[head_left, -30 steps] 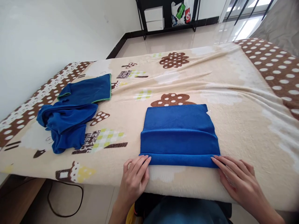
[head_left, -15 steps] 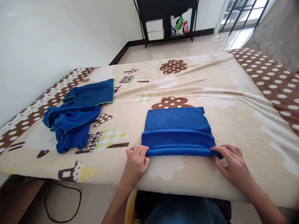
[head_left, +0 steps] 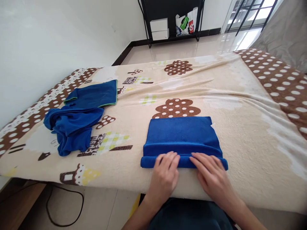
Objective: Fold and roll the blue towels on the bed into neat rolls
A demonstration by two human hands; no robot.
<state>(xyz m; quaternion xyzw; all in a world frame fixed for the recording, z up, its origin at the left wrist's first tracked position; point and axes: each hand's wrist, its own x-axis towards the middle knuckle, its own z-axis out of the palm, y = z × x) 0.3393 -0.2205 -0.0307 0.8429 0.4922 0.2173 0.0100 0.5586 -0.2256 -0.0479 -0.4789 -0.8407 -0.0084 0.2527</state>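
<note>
In front of me a blue towel (head_left: 179,131) lies flat at its far part, with its near edge rolled into a tube and a crease just beyond. My left hand (head_left: 165,174) is palm down, its outstretched fingers resting on top of the roll left of centre. On the right half of the roll, my right hand (head_left: 212,172) lies the same way, fingers stretched over the cloth. Both thumbs are mostly hidden. A small white tag (head_left: 213,125) sticks out at the towel's right edge.
A patterned blanket (head_left: 240,127) covers the bed. At left lie a crumpled blue cloth (head_left: 72,127) and a folded dark blue cloth (head_left: 96,93) with green edging. Beyond the bed, a black rack (head_left: 171,12) holds white boxes (head_left: 159,29) and a printed bag (head_left: 187,24).
Both hands have left the ends of the roll and moved inward onto its top. The roll is thicker, and the towel's far edge has come nearer to me.
</note>
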